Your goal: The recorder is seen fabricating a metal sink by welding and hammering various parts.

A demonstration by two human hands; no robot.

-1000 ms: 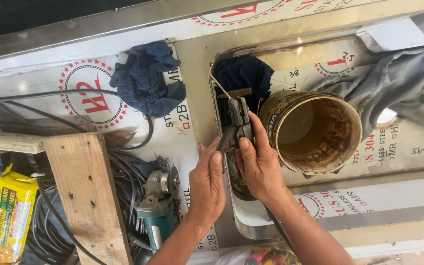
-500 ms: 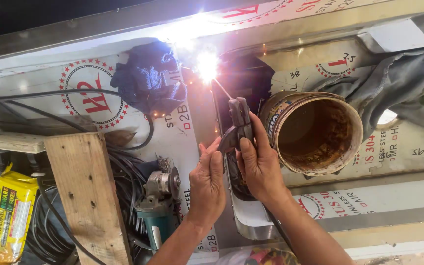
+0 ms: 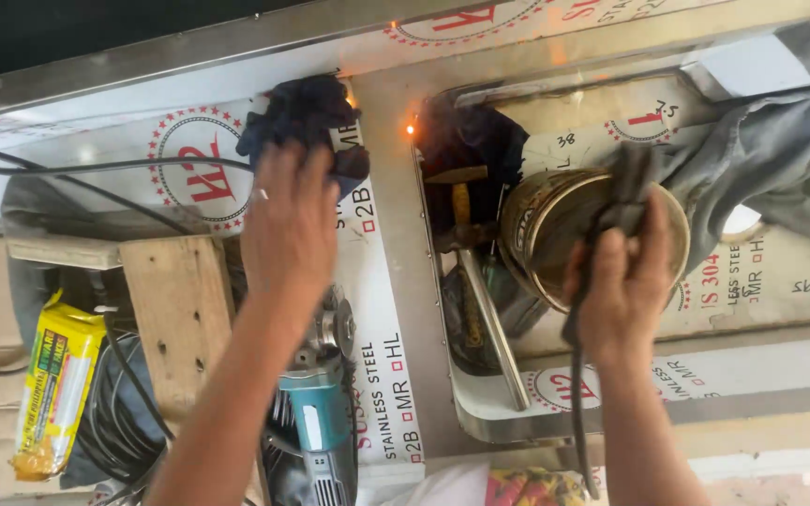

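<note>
Now left hand [image 3: 288,220] reaches the dark rag [image 3: 304,111]; right hand [image 3: 622,286] grips the welding holder [image 3: 628,192].

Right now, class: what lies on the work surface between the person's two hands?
In the head view, between the left hand and the right hand lie a printed steel sheet strip, a hammer and the rusty tin's near side.

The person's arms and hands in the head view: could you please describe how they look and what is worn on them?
Both forearms are bare, with no sleeve in view up to the frame's bottom edge. The left hand wears no glove; a thin, light ring-like band sits on one finger. The right hand is also ungloved, with no ring, watch or bracelet visible. Both forearms look lean.
</note>
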